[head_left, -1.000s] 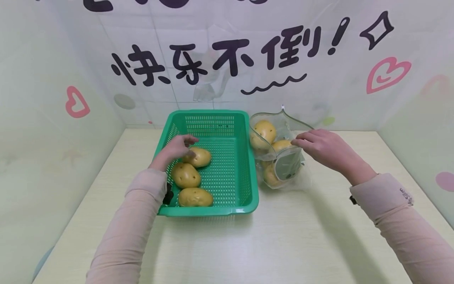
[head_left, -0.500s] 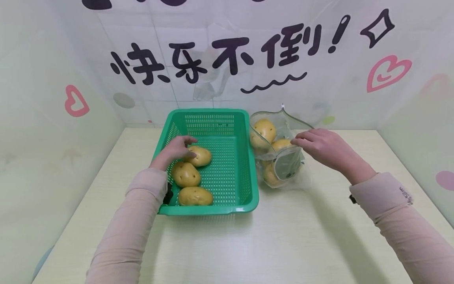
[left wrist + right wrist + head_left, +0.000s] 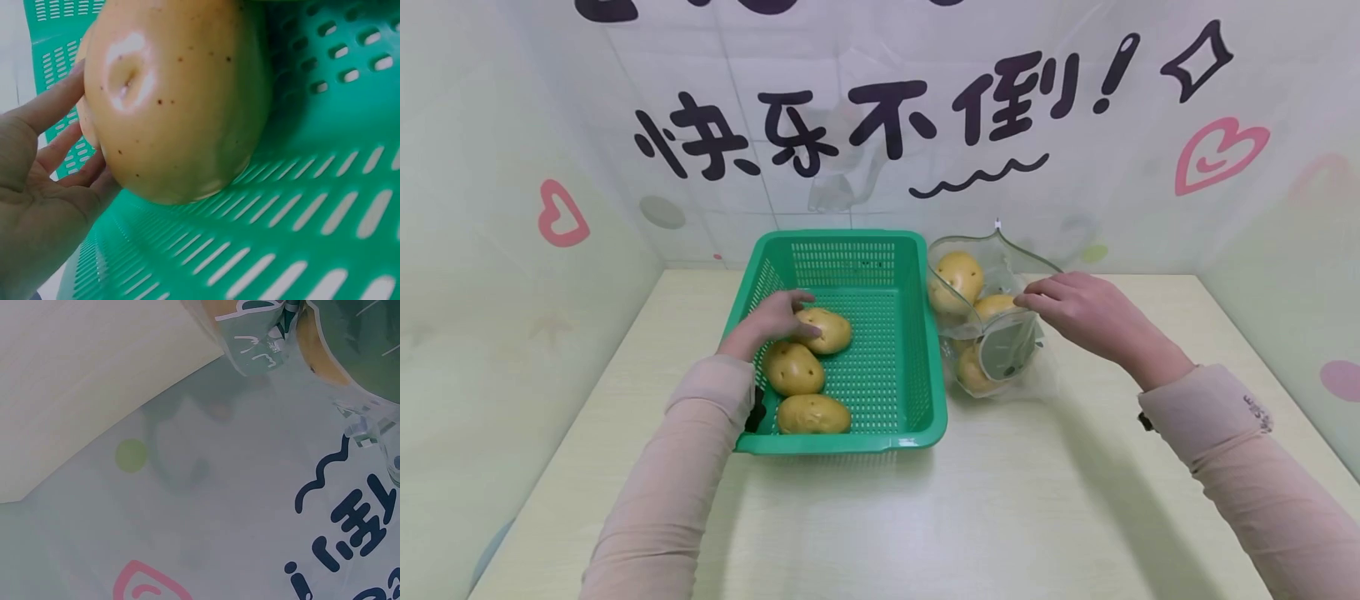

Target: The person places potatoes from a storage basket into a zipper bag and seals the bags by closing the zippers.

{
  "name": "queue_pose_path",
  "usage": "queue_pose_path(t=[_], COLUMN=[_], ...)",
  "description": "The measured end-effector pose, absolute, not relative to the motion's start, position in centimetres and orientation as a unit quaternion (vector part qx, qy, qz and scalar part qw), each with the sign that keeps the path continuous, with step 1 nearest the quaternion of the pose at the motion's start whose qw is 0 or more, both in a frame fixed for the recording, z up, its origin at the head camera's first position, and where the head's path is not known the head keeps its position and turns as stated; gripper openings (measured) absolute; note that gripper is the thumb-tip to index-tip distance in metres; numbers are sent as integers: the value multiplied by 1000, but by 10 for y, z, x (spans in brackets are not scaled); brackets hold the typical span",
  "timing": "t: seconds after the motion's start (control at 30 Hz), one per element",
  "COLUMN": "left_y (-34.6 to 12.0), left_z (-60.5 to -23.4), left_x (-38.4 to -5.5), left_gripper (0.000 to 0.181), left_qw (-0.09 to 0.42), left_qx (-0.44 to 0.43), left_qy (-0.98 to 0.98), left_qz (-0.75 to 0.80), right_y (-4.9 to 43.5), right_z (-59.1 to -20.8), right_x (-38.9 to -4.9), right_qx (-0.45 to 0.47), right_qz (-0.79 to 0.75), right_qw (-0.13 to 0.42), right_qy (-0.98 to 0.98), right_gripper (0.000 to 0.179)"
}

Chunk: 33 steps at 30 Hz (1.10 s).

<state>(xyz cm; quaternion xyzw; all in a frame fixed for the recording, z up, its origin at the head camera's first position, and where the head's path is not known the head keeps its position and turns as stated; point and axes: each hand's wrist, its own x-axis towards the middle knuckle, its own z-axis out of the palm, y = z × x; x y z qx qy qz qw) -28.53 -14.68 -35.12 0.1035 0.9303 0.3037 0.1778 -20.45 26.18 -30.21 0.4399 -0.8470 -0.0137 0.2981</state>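
Observation:
Inside a green plastic basket (image 3: 937, 432), my left hand (image 3: 772, 318) grips the farthest potato (image 3: 835, 332), thumb on its near side and fingers round the far side. Two more potatoes lie along the left wall: a middle potato (image 3: 793, 369) and a front potato (image 3: 814, 415). The left wrist view is filled by a large potato (image 3: 181, 106), with the left hand (image 3: 44, 194) beyond it. My right hand (image 3: 1086, 315) pinches the rim of a clear zip bag (image 3: 1009, 348), holding its mouth apart. Several potatoes (image 3: 957, 282) sit in the bag.
The basket and bag stand side by side at the back of a pale wooden table (image 3: 850, 525). Printed sheeting (image 3: 880, 192) with dark lettering and hearts covers the walls around. The right wrist view shows the bag's printed lower part (image 3: 253, 347).
My left hand has closed round the farthest potato and shifted it slightly to the right. The right hand keeps its hold on the bag's rim, unmoved.

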Motion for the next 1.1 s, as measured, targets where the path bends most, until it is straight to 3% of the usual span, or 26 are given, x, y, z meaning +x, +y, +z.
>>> queue_pose_path(t=[0.43,1.1], left_y=[-143,-140], left_z=[-353,-351], left_x=[-282,-279], left_gripper=[73,67], left_qw=[178,176], left_qx=[123,161], left_qy=[934,927], left_qz=[284,289], right_y=[262,263], right_z=[-304,-303], right_x=[-204,-203], right_qx=[441,438], right_qz=[-17,-21], right_qw=[300,295], right_qy=[-846,-849], right_gripper=[37,36])
